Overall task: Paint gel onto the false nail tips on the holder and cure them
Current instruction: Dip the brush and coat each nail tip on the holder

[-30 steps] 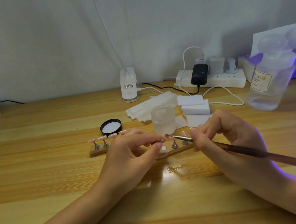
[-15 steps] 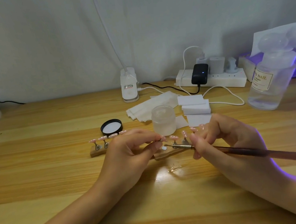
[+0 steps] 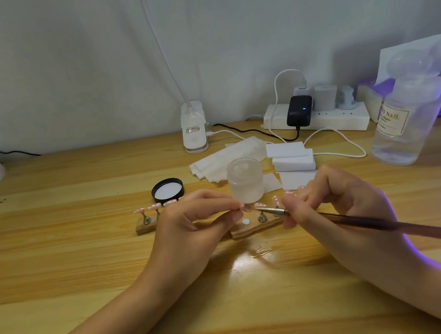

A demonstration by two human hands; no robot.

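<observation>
Head view: left hand (image 3: 190,224) pinches one nail tip (image 3: 244,206) on its stand between thumb and forefinger, just above the wooden holder (image 3: 252,228). Right hand (image 3: 339,207) grips a brush (image 3: 375,223), its metal ferrule end pointing at that tip; contact cannot be told. Holder lies mid-tabletop, partly hidden by left hand, more tips (image 3: 146,209) on pegs at its left end. Frosted gel jar (image 3: 245,180) just behind holder, black lid (image 3: 167,189) beside it to the left. White pads (image 3: 291,157) and wipes behind jar. Power strip (image 3: 317,120) and clip lamp base (image 3: 194,131) at far edge, clear bottle (image 3: 406,120) near right edge. Bare tabletop (image 3: 55,244) left of the holder and along the near edge.
</observation>
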